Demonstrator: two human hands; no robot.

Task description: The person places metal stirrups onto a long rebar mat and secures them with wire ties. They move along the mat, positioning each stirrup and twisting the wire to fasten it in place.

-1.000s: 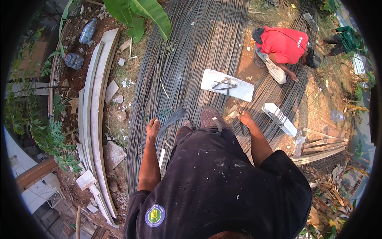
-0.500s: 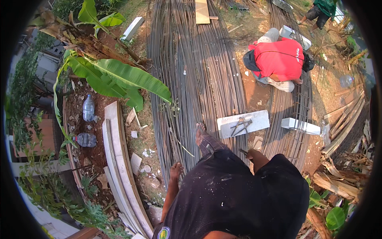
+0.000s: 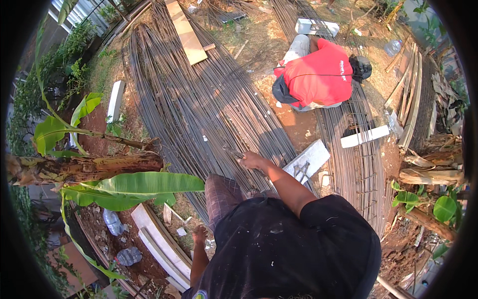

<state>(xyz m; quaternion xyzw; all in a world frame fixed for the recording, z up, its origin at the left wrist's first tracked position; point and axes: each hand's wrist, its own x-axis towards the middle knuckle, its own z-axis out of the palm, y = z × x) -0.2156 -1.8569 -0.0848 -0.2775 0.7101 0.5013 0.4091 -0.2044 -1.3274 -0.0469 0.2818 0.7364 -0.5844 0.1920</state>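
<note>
My right hand (image 3: 253, 160) reaches forward over the bundle of long thin steel bars (image 3: 199, 104). It is closed around a slim dark metal tool (image 3: 232, 152), which looks like pincers; its tip points left, over the bars. Low on the left hangs my left hand (image 3: 200, 234), fingers loosely apart and nothing seen in them. The ground with pale scraps lies beneath it. Right of my right forearm is a white block (image 3: 309, 158) with small bent steel pieces (image 3: 301, 171) on top.
A person in a red shirt (image 3: 318, 74) crouches at the right, beside a tied rebar cage (image 3: 361, 164) resting on white blocks (image 3: 365, 136). A plank (image 3: 186, 32) lies across the bars. At left are banana leaves (image 3: 144, 183), boards (image 3: 159, 244) and plastic bottles (image 3: 113, 223).
My right hand has swung forward and left with the tool, from beside my body to over the bars. My view has turned, and I stand farther forward. The red-shirted person has shifted posture.
</note>
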